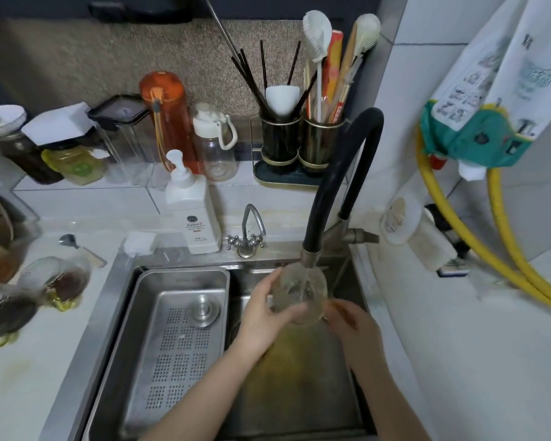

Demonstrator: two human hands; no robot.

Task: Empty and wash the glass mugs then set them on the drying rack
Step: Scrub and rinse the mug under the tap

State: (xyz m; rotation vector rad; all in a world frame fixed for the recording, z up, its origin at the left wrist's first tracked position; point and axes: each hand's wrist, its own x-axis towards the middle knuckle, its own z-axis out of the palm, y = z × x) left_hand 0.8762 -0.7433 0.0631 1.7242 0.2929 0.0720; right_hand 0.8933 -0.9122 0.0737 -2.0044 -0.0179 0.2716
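The washing step is going on now. A glass mug is held over the right side of the sink, right under the black tap. A thin stream of water runs from the tap into the mug.

The left hand holds the mug from the left, with its fingers curled round the glass. The right hand is at the near right side of the mug and touches it. It is a bit blurry, so I cannot tell if its fingers are curled round the handle or just lie against the glass.

The water in the sink below the mug looks yellow, so I think the drink was just tipped out and this mug is being rinsed.

More glass mugs stand on the white surface to the left of the sink. They are blurry, but they seem to have dark stuff in them, so they likely need washing too.

In the left side of the sink sits a metal tray with holes. It may be the drying rack, but I am not sure.

The next move calls for tipping the rinse water out and holding the wet, slippery glass tight. Then the mug can go onto the rack, set down softly so it does not crack.
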